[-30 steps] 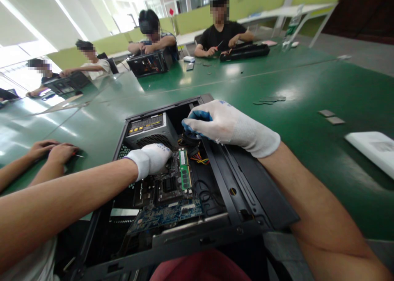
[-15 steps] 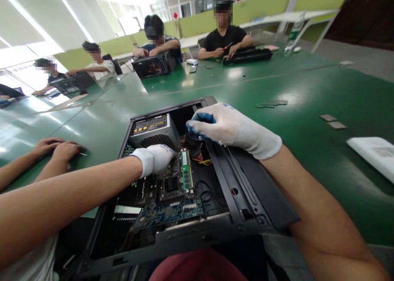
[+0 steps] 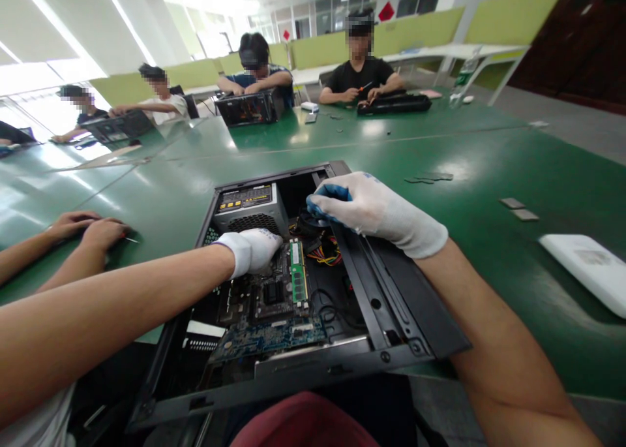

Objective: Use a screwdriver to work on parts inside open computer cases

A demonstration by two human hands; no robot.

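An opened black computer case (image 3: 225, 395) lies on its side in front of me. Inside, my left hand (image 3: 261, 246), in a white glove, reaches down over the motherboard (image 3: 267, 307), below the silver power supply (image 3: 254, 215). Its fingers are hidden behind the back of the hand. A green memory stick (image 3: 298, 277) stands in the board to the right of this hand. Over the case's far right rail, my right hand (image 3: 359, 202) has its blue-coated fingertips and thumb pinched together. What they grip is too dark to make out. Coloured wires (image 3: 327, 251) lie below it.
At left, a neighbour's bare hands (image 3: 92, 228) rest on the green table (image 3: 440, 140) near a thin tool. Metal pieces (image 3: 519, 209) and a white box-like object (image 3: 584, 264) lie at right. Across the table, people work on other computer cases (image 3: 249, 107).
The view has shifted slightly, so the case and both hands appear a little lower and further right. Both hands keep nearly the same positions over the case.
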